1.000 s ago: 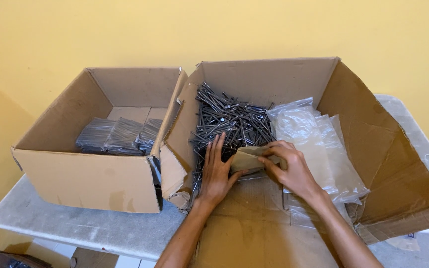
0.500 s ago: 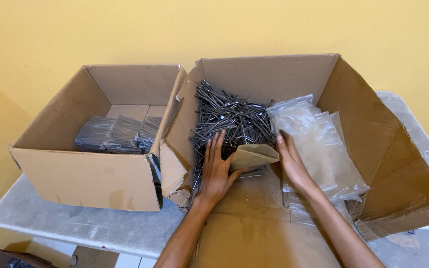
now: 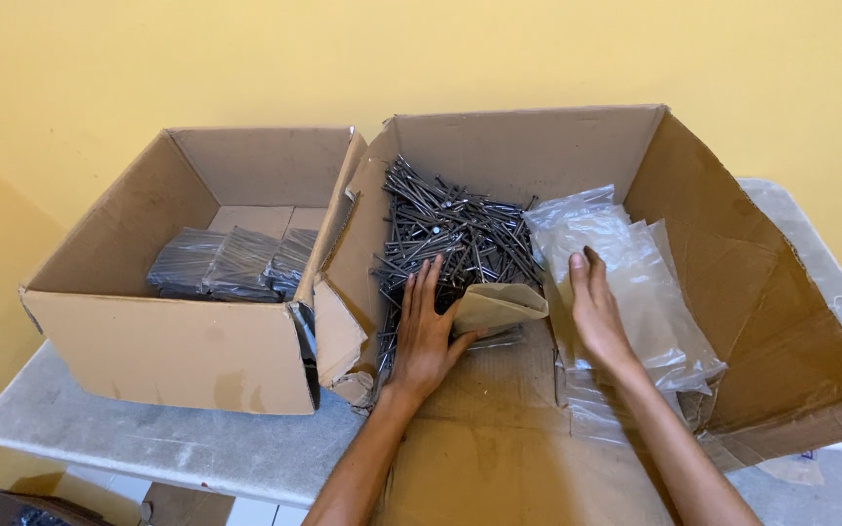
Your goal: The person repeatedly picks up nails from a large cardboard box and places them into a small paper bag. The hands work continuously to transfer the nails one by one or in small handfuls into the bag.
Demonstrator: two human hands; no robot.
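Overhead, a grey, scuffed table (image 3: 177, 443) stands against a plain yellow wall (image 3: 421, 49), with a strip of tiled floor just showing at 7 o'clock. Two cardboard boxes sit side by side on it, touching. The left box (image 3: 168, 356) holds three wrapped bundles (image 3: 231, 263) of dark nails, lying in a row against its right wall. The right box (image 3: 733, 263) has its near side torn open and folded flat; a heap of loose nails (image 3: 445, 229) fills its far left part, and a stack of clear bags (image 3: 635, 282) lies at 3 o'clock from the heap.

The left hand (image 3: 424, 331) lies flat, fingers together, palm down on the near edge of the nails, its thumb against a folded piece of cardboard (image 3: 499, 304) that stands just right of it. The right hand (image 3: 596, 312) lies open and flat on the bags, fingers stretched toward 12 o'clock, gripping nothing. The two hands are apart, with the cardboard piece between them.

How many bags are in the stack cannot be told, since they overlap and are see-through. The table's right end and both forearms are cut off by the frame. A dark object at the lower left corner is too cropped to make out.
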